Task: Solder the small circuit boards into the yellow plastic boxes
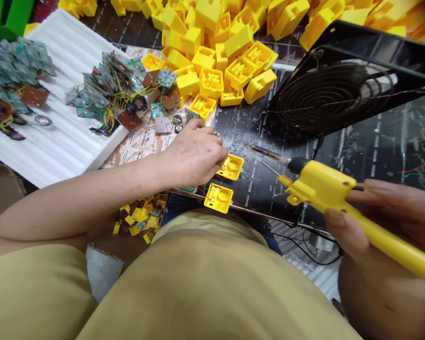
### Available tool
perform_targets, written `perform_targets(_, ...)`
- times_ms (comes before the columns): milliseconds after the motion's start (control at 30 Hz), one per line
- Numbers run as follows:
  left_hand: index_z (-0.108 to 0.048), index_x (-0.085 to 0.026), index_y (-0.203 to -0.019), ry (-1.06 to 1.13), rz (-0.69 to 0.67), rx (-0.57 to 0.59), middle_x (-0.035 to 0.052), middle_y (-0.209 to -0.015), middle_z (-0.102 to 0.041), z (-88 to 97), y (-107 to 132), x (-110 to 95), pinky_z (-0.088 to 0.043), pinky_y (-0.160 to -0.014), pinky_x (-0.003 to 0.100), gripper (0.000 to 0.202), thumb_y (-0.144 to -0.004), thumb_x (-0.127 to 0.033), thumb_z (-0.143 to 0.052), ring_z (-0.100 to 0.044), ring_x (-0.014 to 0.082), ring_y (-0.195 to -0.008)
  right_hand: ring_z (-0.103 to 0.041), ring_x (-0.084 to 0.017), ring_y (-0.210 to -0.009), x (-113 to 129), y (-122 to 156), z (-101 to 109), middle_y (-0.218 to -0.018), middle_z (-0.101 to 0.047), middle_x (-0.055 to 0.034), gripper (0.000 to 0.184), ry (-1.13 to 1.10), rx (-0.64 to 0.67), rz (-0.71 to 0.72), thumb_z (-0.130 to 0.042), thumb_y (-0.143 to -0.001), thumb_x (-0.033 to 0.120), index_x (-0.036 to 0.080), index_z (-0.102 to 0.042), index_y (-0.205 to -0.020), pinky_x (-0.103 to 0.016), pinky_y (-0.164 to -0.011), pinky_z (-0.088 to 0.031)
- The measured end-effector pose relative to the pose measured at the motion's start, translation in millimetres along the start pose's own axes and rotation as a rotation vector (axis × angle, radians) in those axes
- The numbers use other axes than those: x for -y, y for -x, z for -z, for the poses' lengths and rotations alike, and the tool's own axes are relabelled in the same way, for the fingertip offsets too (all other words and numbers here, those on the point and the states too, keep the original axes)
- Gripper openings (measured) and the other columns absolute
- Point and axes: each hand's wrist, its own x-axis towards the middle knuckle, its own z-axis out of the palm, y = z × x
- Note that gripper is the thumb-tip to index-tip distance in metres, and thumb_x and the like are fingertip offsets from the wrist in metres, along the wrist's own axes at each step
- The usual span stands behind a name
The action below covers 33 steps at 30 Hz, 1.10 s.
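My left hand (200, 153) is palm down over the near edge of the bench, with its fingers curled together. Its fingertips are partly hidden, and I cannot make out what they hold. Against its thumb side lies an open yellow plastic case (233, 166), partly covered by the hand. A second open yellow case (218, 198) sits at the bench edge, with thin red and green wires at its left. In my right hand (368, 226) is a yellow soldering gun (326, 184), wrapped by the fingers. Its metal tip points left, above the bench and apart from both cases.
A black fan (322, 94) stands at the right back. Yellow cases (212, 85) are heaped behind my left hand. Wired circuit boards (102, 89) lie on a white foam sheet (74, 42) at left. Below the bench is a box of yellow pieces (141, 217).
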Motion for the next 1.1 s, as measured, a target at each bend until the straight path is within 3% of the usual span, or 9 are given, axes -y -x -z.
perform_targets(100, -0.072, -0.018, -0.080, 0.003, 0.006, 0.003, 0.0048, -0.079, -0.070, 1.7, 1, 0, -0.040, -0.087, 0.043, 0.024, -0.087, -0.023, -0.049, -0.060, 0.0234, -0.087, -0.067, -0.014, -0.067, 1, 5, -15, -0.098, -0.076, -0.0032, 0.043, -0.120, -0.291, 0.008, -0.083, -0.075, 0.034, 0.029, -0.071, -0.117, -0.025, -0.053, -0.055)
perform_targets(167, -0.072, -0.018, -0.080, 0.001, 0.010, 0.020, 0.0054, -0.080, -0.070, 2.4, 1, -1, -0.041, -0.085, 0.042, 0.025, -0.089, -0.023, -0.049, -0.060, 0.0235, -0.088, -0.066, -0.013, -0.062, -1, 4, -24, -0.090, -0.076, -0.0036, 0.036, -0.148, -0.382, 0.033, -0.079, -0.079, 0.038, 0.026, -0.074, -0.113, -0.025, -0.051, -0.053)
perform_targets(267, -0.072, -0.018, -0.081, -0.002, 0.009, 0.037, 0.0060, -0.080, -0.070, 0.9, 0, -3, -0.043, -0.085, 0.041, 0.026, -0.089, -0.024, -0.048, -0.060, 0.0237, -0.089, -0.064, -0.013, -0.057, -6, 0, -31, -0.081, -0.075, -0.0023, 0.032, -0.175, -0.428, 0.075, -0.075, -0.082, 0.043, 0.025, -0.075, -0.108, -0.025, -0.049, -0.050)
perform_targets(400, -0.072, -0.018, -0.087, 0.022, 0.008, 0.031, 0.0068, -0.085, -0.071, 3.1, 0, 0, -0.046, -0.087, 0.042, 0.023, -0.088, -0.025, -0.050, -0.063, 0.0256, -0.095, -0.064, -0.014, -0.058, -7, -3, -30, -0.079, -0.075, -0.0015, 0.030, -0.164, -0.441, 0.050, -0.080, -0.076, 0.033, 0.026, -0.077, -0.104, -0.027, -0.053, -0.052)
perform_targets(633, -0.068, -0.020, -0.113, 0.285, 0.157, -0.250, 0.0062, -0.115, -0.071, 41.8, 29, 21, -0.049, -0.096, 0.039, 0.034, -0.094, -0.042, -0.051, -0.066, 0.0233, -0.109, -0.065, -0.015, -0.060, -16, 2, -23, -0.084, -0.076, -0.0035, 0.034, -0.155, -0.469, 0.071, -0.083, -0.070, 0.025, 0.026, -0.077, -0.104, -0.029, -0.054, -0.050)
perform_targets(733, -0.063, -0.023, -0.128, 0.261, -0.043, -0.119, 0.0110, -0.139, -0.061, 29.1, 40, 2, -0.044, -0.107, 0.046, 0.050, -0.088, -0.054, -0.060, -0.056, 0.0296, -0.130, -0.063, -0.016, -0.060, -23, 4, -22, -0.081, -0.075, -0.0033, 0.034, -0.145, -0.490, 0.080, -0.084, -0.070, 0.027, 0.027, -0.077, -0.103, -0.030, -0.053, -0.048)
perform_targets(867, -0.046, -0.025, -0.148, 0.116, -0.259, 0.021, 0.0175, -0.163, -0.031, -9.8, 25, -28, -0.032, -0.113, 0.063, 0.078, -0.081, -0.056, -0.070, -0.028, 0.0413, -0.150, -0.063, -0.015, -0.060, -20, 3, -26, -0.081, -0.075, -0.0039, 0.034, -0.143, -0.489, 0.069, -0.085, -0.069, 0.026, 0.026, -0.078, -0.102, -0.029, -0.053, -0.046)
perform_targets(967, -0.053, -0.020, -0.142, 0.061, -0.252, 0.035, 0.0208, -0.158, -0.038, -16.8, 19, -30, -0.045, -0.103, 0.055, 0.066, -0.085, -0.051, -0.065, -0.041, 0.0403, -0.143, -0.064, -0.016, -0.059, -13, 2, -29, -0.083, -0.075, -0.0047, 0.033, -0.156, -0.521, 0.114, -0.086, -0.068, 0.027, 0.025, -0.078, -0.101, -0.030, -0.053, -0.047)
perform_targets(1100, -0.070, -0.024, -0.117, 0.049, -0.255, 0.145, 0.0149, -0.135, -0.064, 9.7, 63, -14, -0.052, -0.085, 0.037, 0.050, -0.078, -0.053, -0.071, -0.065, 0.0293, -0.112, -0.061, -0.016, -0.052, -14, 3, -24, -0.079, -0.075, -0.0038, 0.034, -0.119, -0.519, 0.148, -0.086, -0.067, 0.028, 0.027, -0.078, -0.100, -0.033, -0.047, -0.043)
